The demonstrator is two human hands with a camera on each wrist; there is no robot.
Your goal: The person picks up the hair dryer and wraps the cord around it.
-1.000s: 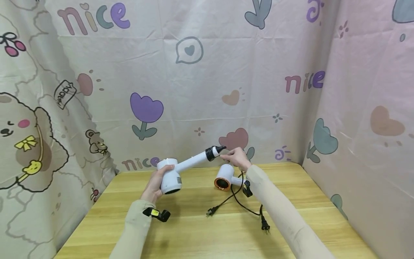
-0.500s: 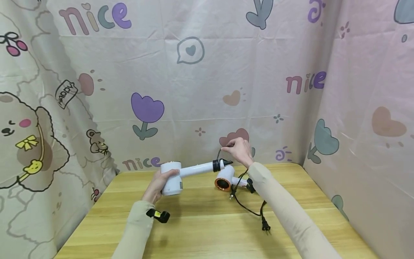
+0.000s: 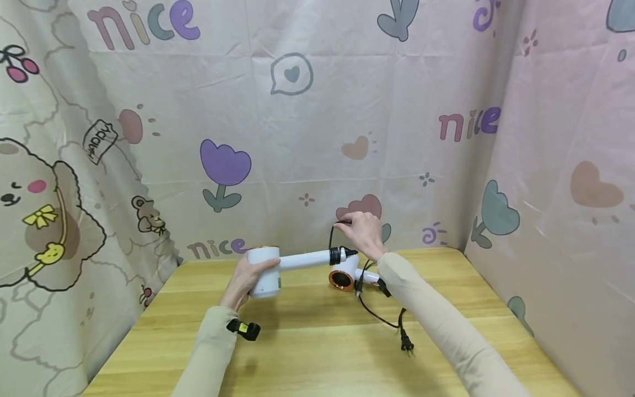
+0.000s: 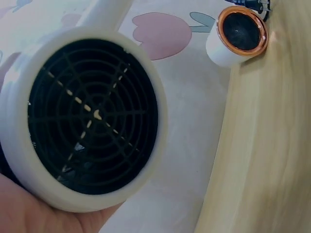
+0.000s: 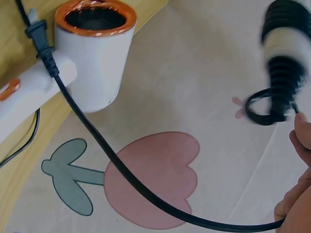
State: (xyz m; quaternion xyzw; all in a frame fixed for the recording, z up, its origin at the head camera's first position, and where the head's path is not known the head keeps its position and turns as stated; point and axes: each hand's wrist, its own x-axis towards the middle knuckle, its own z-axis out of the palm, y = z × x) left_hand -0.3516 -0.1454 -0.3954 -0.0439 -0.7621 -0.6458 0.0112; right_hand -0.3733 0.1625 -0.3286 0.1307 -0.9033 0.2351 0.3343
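My left hand (image 3: pixel 244 281) grips the head of a white hair dryer (image 3: pixel 267 278), held above the table with its handle pointing right. Black cord is coiled round the handle's end (image 3: pixel 335 256). Up and to the right of that end, my right hand (image 3: pixel 364 234) pinches the cord, which rises from the coil to the fingers. In the right wrist view the cord (image 5: pixel 141 194) runs from the hand to a dangling plug (image 5: pixel 43 48). The left wrist view shows the held dryer's round dark grille (image 4: pixel 95 116), with part of the left hand (image 4: pixel 43 213) below.
A second white dryer with a copper rim (image 3: pixel 341 279) lies on the wooden table (image 3: pixel 297 353), behind the right forearm. Its cord ends in a black plug (image 3: pixel 407 343) nearer the front. A printed cloth (image 3: pixel 297 138) hangs behind and at both sides.
The held dryer's handle has swung down towards level. My right hand has risen slightly and moved the cord around the handle end; the loose plug has lifted off the table and shifted right.
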